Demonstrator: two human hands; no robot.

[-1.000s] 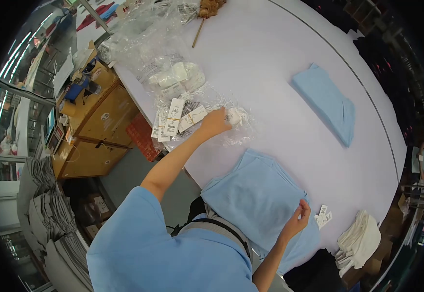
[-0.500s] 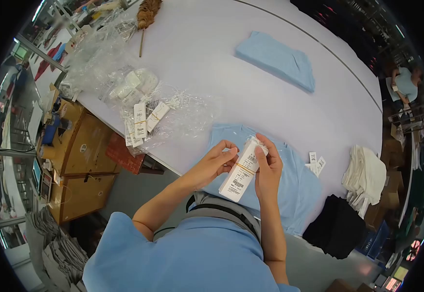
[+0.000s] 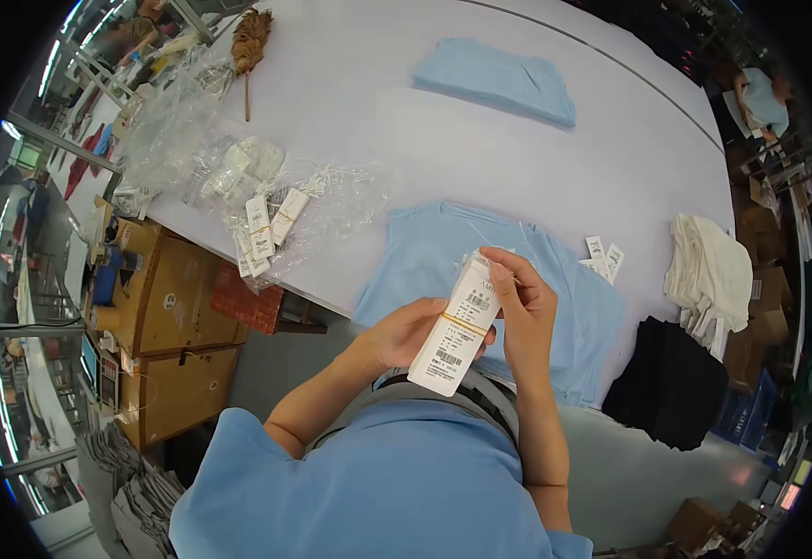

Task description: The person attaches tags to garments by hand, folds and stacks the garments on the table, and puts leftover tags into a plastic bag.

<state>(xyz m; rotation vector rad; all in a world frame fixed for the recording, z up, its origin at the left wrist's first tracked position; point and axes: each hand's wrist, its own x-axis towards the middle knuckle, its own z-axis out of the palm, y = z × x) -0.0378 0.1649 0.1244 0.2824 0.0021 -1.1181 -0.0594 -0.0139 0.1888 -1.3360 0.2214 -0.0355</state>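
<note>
Both hands hold a stack of white printed hang tags bound by a yellow rubber band. My left hand supports the stack from the left and from beneath, its far fingers partly hidden behind the tags. At the top end, my right hand closes its thumb and fingers on the stack. Below them a light blue garment lies spread at the table edge. A few loose white tags rest at the garment's right side.
Banded tag bundles and crumpled clear plastic bags lie on the white table at left, near a feather duster. Folded blue garments sit farther back. White cloths and black cloths stand right. A wooden cabinet is lower left.
My left hand has shifted from pinching beside the stack to supporting it underneath. The tags have come slightly nearer my body. The camera view has turned a little.
</note>
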